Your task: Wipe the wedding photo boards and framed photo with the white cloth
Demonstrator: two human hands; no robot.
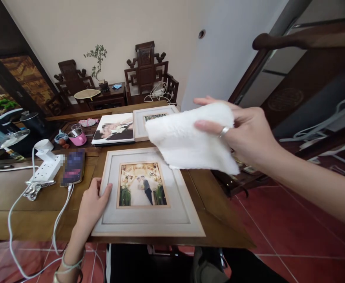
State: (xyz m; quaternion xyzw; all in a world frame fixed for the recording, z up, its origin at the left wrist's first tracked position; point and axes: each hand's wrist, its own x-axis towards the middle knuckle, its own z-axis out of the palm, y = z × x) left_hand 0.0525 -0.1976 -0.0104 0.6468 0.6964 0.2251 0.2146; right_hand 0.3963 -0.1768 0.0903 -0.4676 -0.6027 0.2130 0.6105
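A white-framed picture (184, 204) lies flat near the front edge of the wooden table, with a wedding photo in its middle. My left hand (94, 204) grips the frame's left side, thumb on top and the other fingers at or under the edge. Raised above the frame's right part, my right hand (245, 133) pinches a folded white paper towel (187, 137) between thumb and fingers. The towel hangs to the left and hides the frame's upper right corner. Behind it lie a second white frame (139, 122), partly covered by the towel, and a photo panel (113, 127).
At the left are a power strip (47, 169), a phone (72, 167) on a charging cable, and a white cord (10, 224) looping over the table's front edge. A pink mug (77, 136) stands farther back. A dark wooden chair (292, 41) is at the right.
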